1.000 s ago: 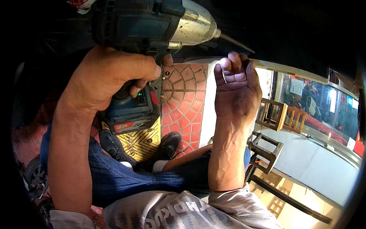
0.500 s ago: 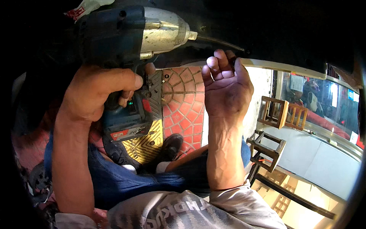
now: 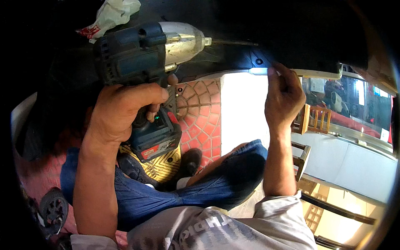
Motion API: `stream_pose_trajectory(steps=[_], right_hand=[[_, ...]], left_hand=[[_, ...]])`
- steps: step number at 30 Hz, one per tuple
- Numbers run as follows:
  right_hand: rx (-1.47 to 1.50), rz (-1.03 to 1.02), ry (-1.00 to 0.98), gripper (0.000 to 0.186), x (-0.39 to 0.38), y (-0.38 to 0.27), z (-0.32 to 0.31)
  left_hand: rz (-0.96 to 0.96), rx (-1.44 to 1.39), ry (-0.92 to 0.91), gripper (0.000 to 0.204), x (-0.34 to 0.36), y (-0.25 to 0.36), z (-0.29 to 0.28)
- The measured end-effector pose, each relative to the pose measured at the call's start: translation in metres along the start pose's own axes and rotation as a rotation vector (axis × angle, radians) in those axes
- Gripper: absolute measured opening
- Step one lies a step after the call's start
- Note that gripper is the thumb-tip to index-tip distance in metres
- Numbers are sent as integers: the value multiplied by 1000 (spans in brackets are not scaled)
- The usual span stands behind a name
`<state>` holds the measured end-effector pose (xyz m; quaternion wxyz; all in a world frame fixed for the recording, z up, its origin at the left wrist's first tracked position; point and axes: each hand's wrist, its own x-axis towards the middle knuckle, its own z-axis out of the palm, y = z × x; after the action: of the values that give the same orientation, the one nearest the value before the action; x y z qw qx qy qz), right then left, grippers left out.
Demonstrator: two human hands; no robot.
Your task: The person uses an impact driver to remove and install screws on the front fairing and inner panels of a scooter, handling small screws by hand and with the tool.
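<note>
My left hand (image 3: 125, 108) is wrapped round the grip of a cordless impact wrench (image 3: 141, 52). The tool has a dark blue body, a silver nose and a battery at its base, and its square drive points right. Beyond the drive runs a thin pale line; I cannot tell whether it is a rod or a panel edge. My right hand (image 3: 285, 98) is raised, thumb and fingers pinched together at the lower edge of a dark panel (image 3: 287, 46). What they hold, if anything, is hidden. A round black fastener (image 3: 259, 61) sits just left of the fingertips, under bright light.
A crumpled white plastic bag (image 3: 114, 16) lies at the upper left. Below are red paving (image 3: 204, 108) and a yellow ridged plate (image 3: 160, 166) by my shoes. On the right stand a wooden stool (image 3: 308, 118) and a glass window (image 3: 354, 104). A small wheel (image 3: 54, 208) is at lower left.
My right hand has gone from loosely open, palm up, to pinched at the panel edge, moving right. The impact wrench has shifted slightly right and down in my left hand. More bag shows.
</note>
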<state>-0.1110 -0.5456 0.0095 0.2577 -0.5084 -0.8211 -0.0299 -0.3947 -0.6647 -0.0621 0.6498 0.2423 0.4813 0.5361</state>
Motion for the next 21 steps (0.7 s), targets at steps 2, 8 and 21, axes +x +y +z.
stream_pose_trajectory(steps=[2,8,21], right_hand=[[-145,-208,-6,15,7,5,-2],[-386,-382,-81,17,12,-4,1],[-628,-361,-188,7,29,-21,8]], left_hand=[[1,-46,-3,9,-1,0,0],[69,-97,14,20,-7,4,-2],[194,-52,-24,18,-20,11,-9]])
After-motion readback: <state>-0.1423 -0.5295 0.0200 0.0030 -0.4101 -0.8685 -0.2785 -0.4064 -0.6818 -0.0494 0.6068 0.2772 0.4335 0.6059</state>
